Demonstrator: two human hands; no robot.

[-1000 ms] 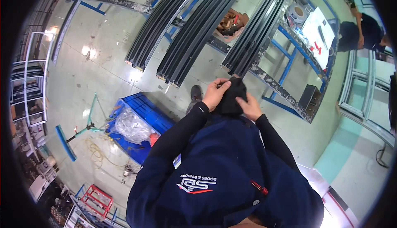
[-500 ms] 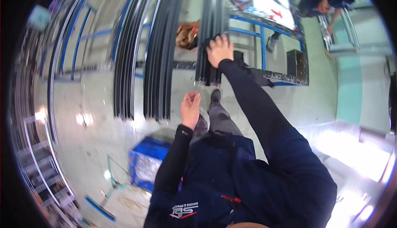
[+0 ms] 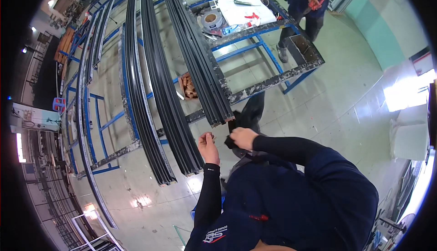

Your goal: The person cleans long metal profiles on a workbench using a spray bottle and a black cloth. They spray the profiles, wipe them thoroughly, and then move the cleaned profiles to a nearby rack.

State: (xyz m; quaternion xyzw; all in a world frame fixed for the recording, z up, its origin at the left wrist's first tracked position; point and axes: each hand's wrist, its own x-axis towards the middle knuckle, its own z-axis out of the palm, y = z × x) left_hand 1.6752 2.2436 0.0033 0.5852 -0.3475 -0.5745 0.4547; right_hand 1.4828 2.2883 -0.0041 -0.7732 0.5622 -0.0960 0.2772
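My right hand is closed on a soft-looking black piece, probably cloth, just off the near end of a bundle of long black profiles. Left of it, my left hand is raised with thumb and fingertips pinched together; anything between them is too small to make out. It is close to the near end of a second black profile bundle. A third bundle, with a pale strip along it, lies farther left. All the bundles rest across a blue-framed rack.
A blue-framed table at the right bears a white sheet, a tape roll and a red-handled tool. Beyond it stands a person holding something red. A box of brown pieces sits below the profiles.
My right hand has come off the right-hand bundle, back toward my body with the black piece. My left hand stays raised and pinched. The view has turned, showing more of the rack.
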